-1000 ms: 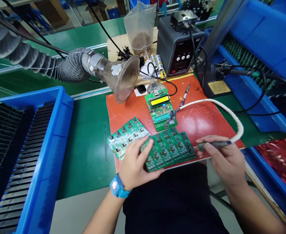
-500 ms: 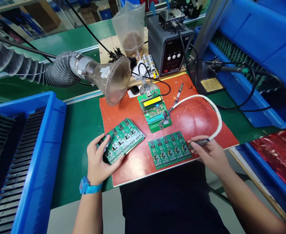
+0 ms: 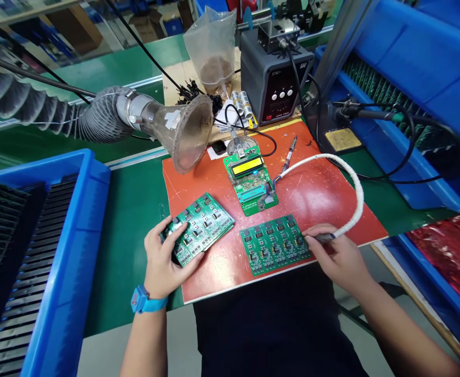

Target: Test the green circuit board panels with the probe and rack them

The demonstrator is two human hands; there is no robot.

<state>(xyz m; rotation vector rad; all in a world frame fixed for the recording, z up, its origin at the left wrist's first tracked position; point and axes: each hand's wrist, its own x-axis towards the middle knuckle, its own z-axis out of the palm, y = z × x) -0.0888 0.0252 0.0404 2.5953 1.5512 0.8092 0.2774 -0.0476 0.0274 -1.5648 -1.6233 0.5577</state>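
My left hand [image 3: 167, 259], a blue strap on its wrist, grips the left end of a stack of green circuit boards [image 3: 204, 225]. Its fingers lie over the top board and the thumb runs along the near edge. My right hand [image 3: 337, 256] pinches a dark probe [image 3: 324, 237] at the end of a white sleeved cable [image 3: 359, 193]. The probe's tip is at the right edge of a flat green board panel [image 3: 275, 246]; whether it touches is unclear. The cable runs to a green programmer board [image 3: 249, 180] with a lit yellow display and a teal socket.
An orange mat [image 3: 312, 193] covers the bench. A fume funnel [image 3: 192, 133] hangs at the back left. A soldering station [image 3: 277, 78] and a pen [image 3: 290, 152] are behind the programmer. Blue bins [image 3: 68, 220] flank the bench; the left one holds black slotted racks.
My left fingers have slid slightly farther onto the stacked boards. My right hand has turned a little, bringing the probe tip to the panel's right edge. The whole view has shifted slightly.
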